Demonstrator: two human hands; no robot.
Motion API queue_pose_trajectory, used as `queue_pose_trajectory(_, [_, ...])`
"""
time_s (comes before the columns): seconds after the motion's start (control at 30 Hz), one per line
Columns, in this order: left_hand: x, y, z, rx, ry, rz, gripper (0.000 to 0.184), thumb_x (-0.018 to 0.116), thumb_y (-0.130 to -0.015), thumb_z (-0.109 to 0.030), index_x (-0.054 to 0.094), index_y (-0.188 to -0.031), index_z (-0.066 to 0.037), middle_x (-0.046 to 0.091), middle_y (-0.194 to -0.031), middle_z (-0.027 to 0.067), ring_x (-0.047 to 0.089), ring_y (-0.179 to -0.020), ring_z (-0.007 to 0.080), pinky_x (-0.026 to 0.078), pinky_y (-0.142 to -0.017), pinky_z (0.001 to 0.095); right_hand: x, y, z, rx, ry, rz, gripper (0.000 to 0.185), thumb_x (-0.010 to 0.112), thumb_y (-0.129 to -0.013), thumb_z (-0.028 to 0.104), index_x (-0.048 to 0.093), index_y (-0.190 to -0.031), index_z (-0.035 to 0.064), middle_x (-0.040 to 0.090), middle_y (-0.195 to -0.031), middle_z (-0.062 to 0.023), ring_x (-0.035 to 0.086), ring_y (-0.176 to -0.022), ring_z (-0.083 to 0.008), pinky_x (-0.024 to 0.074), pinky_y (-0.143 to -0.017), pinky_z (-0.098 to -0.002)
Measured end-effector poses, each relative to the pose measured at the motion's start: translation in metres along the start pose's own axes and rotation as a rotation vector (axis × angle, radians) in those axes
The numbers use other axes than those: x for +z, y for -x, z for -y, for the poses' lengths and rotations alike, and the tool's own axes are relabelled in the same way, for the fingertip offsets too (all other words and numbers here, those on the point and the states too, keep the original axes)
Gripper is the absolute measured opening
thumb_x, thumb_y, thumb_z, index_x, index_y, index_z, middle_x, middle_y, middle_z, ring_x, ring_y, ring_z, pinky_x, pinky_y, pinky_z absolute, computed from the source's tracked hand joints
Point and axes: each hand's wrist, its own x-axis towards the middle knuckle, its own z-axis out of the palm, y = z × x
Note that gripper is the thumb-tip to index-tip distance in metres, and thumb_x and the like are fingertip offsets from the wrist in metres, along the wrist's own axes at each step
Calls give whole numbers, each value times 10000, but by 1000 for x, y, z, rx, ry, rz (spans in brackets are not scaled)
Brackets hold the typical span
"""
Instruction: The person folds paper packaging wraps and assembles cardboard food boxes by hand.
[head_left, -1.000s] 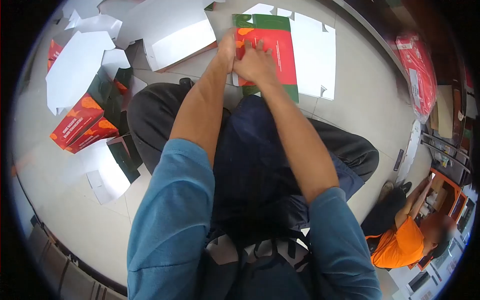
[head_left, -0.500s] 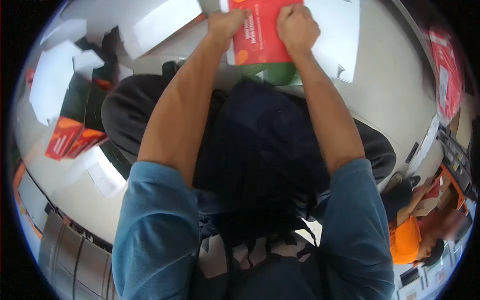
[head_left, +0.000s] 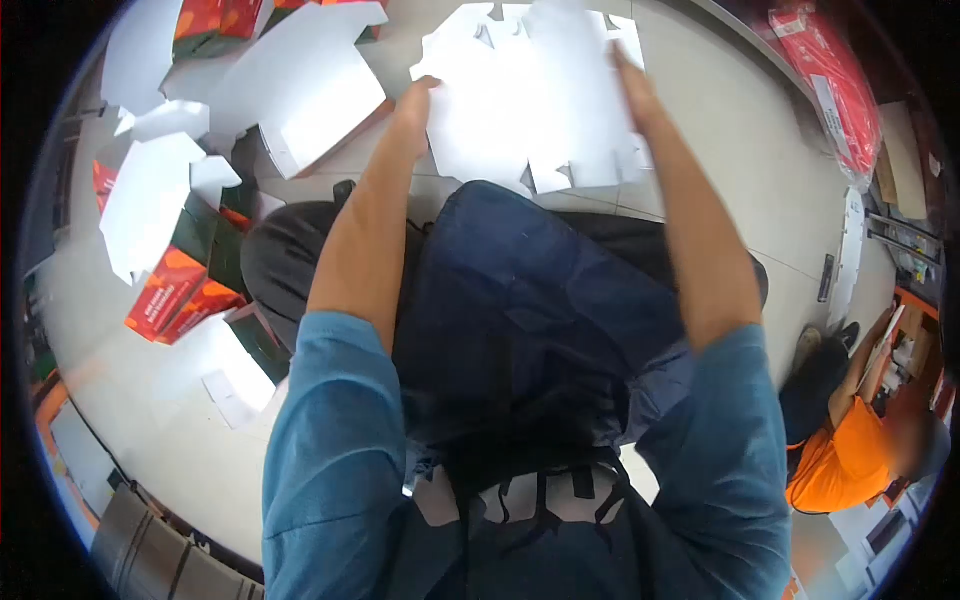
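Observation:
In front of my crossed legs is a flat white cardboard box blank (head_left: 500, 110) with notched edges and flaps, its plain white side facing up. My left hand (head_left: 413, 108) grips its left edge, thumb at the rim and the other fingers hidden beneath. Holding the right edge is my right hand (head_left: 637, 88), slightly smeared by motion, its fingers mostly behind the cardboard. Parts of the blank are blurred, and I cannot tell whether a second sheet lies under it.
Folded red-and-green cartons (head_left: 170, 290) with white insides stand on the tiled floor at left. Another white carton (head_left: 320, 100) lies at upper left. A red plastic-wrapped bundle (head_left: 825, 85) is at upper right. A person in an orange top (head_left: 845, 460) sits at lower right.
The red printed face under my hands is out of sight; a white side now shows. My hands have moved farther apart, from pressing on the red panel to holding the cardboard's two side edges.

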Motion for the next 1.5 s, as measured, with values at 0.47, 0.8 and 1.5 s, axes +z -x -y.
queue_pose_trajectory(0.47, [-10, -32, -51, 61, -332, -38, 479, 622, -724, -283, 595, -1112, -4, 635, -998, 166, 621, -871, 304, 514, -771, 456, -24, 105, -10, -938, 1346, 356, 561, 732, -803, 310, 542, -1259, 45, 479, -1364, -156, 429, -1286, -322, 369, -1067, -450])
queue_pose_trajectory(0.8, [-4, -35, -47, 247, -666, -265, 589, 644, -673, -333, 577, -1155, -2, 599, -1088, 206, 570, -1010, 364, 464, -862, 465, 7, 102, -40, -890, 1475, 424, 321, 548, -825, 56, 562, -1144, 19, 545, -1119, -143, 526, -1123, -281, 468, -936, -390])
queue_pose_trajectory(1.5, [109, 24, 29, 592, -1683, 544, 231, 734, -764, -148, 717, -960, -28, 689, -914, 203, 661, -920, 348, 520, -834, 441, -4, 80, -36, -575, 946, 323, 298, 567, -816, -11, 608, -1110, 23, 649, -1038, -184, 609, -1012, -365, 481, -869, -459])
